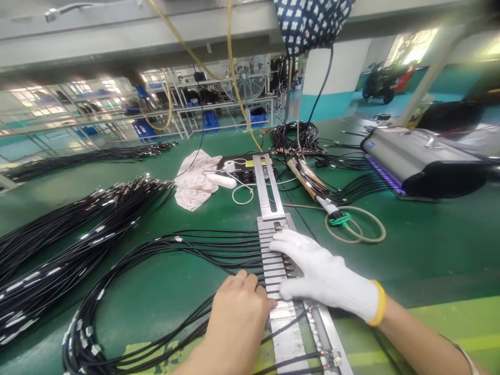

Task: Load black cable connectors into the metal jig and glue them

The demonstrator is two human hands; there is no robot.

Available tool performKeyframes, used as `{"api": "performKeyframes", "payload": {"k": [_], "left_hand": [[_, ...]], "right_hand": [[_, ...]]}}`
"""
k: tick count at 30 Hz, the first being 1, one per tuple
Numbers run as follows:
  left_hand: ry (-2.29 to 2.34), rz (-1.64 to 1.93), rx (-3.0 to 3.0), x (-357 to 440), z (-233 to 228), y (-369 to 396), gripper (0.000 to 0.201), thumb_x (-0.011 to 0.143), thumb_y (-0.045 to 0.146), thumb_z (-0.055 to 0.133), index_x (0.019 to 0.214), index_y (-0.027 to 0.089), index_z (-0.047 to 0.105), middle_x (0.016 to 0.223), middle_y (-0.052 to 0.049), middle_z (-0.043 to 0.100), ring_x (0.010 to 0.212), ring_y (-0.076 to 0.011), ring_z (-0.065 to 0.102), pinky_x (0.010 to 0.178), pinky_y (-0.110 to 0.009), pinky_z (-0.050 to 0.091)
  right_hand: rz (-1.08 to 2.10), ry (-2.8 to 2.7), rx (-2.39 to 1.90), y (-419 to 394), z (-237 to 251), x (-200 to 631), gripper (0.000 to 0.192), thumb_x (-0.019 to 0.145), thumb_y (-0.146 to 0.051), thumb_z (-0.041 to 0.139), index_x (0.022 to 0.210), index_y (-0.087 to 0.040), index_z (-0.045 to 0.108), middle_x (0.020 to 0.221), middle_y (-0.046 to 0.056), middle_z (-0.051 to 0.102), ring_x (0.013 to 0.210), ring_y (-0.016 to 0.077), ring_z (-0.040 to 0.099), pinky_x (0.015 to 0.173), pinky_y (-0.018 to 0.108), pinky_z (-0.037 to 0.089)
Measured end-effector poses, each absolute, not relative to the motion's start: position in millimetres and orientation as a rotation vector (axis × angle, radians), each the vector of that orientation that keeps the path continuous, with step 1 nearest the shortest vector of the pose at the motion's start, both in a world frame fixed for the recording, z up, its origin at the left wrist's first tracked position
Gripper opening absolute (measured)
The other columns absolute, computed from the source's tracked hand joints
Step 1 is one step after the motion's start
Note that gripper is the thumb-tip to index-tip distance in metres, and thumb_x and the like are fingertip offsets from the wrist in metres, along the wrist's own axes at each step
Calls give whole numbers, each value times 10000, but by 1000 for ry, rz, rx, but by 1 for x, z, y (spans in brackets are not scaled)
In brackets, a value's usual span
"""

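Note:
A long slotted metal fixture (278,265) lies on the green bench, with several thin black cables (234,244) set side by side across its slots. My left hand (240,312) is bare and closed at the fixture's left edge, its fingers curled on a black cable and its thumb against the metal. The fingertips are partly hidden. My right hand (324,268), in a white glove with a yellow cuff, rests over the cables' metal-tipped ends. Its thumb and fingers are apart, and the palm side is hidden.
Thick bundles of black cables (78,245) lie at left. A pale pink cloth (196,179) is beyond the fixture. To its right are a handled tool with a green clip (340,219), a coiled cable pile (295,136) and a silver machine with purple light (422,156).

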State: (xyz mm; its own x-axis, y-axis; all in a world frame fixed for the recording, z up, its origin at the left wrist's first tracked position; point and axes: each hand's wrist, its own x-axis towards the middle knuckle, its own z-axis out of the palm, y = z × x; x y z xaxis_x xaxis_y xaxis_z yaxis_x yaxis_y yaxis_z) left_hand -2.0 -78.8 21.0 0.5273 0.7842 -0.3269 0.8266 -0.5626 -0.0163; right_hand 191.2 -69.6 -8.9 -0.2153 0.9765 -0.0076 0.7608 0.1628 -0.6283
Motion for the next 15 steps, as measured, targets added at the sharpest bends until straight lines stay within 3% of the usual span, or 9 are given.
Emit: {"api": "performKeyframes", "payload": {"k": [4,8,15], "left_hand": [[1274,-337,2544,-6,21,-87,191,968,234,548,888,169,708,989,-111,700,893,-273,649,774,-361,488],[1165,-475,2300,-9,10,-84,66,824,209,688,770,181,663,907,-57,712,826,-249,659,686,-297,455],[1160,-86,2062,-17,26,-78,110,845,95,533,861,199,564,793,12,646,720,-151,570,632,-211,409]], "right_hand": [[930,-1796,-1631,-69,-2,199,495,836,-378,603,1322,-284,614,1488,33,542,1348,299,511,1179,516,331],[937,-1756,-1603,-67,-1,200,466,829,-375,599,1280,-265,635,1453,33,575,1334,282,520,1185,491,324],[947,-1754,-1640,-66,-2,199,467,824,-387,605,1279,-289,639,1452,15,576,1310,288,540,1176,505,333]]}}
